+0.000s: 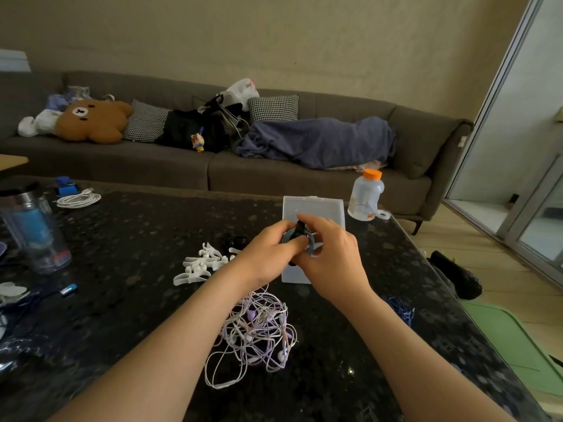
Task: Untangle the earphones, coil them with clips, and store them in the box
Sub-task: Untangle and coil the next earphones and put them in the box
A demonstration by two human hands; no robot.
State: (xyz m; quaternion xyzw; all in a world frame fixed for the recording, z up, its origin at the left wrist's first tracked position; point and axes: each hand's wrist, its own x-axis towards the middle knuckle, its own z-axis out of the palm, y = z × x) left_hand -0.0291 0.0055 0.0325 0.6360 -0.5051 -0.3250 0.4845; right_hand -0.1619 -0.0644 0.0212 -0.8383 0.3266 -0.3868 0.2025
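Table (pixel 128 233), dark speckled top, is carrying everything. Tangle of white & purple earphones (pixel 259 333) is lying near the front edge, betw. the person's forearms, not yet sorted. Clear plastic box (pixel 316 208) is sitting toward the far right corner; can't tell if the lid is closed. Orange-capped bottle (pixel 365 196) is standing just beyond it, at the far edge.

Left hand (pixel 268 254) & right hand (pixel 332 254) are meeting over the box's near half, both clenching on one small bundle. Pile of white clips (pixel 201 263) is lying mid-table, just left of the left wrist.

Blue coil (pixel 309 243) of earphone cord is the bundle: left-hand fingers are curling round it from the left side. Black clip (pixel 300 228) is sticking up at the coil's top, w/ the right hand pinching it and its other fingers tucking under the loops.

Handling, as I'm judging it: cord is looking light, thin, soft & springy, so the loops are prob. going to spill if the grip is slackening. Best hold is across the whole bundle where the clip is going, thumb on top, fingers under. Earbuds & plug joints are prob. the fragile bits, so no tugging there. The tangle is needing gentle teasing from a loose end, not pulling from the middle.
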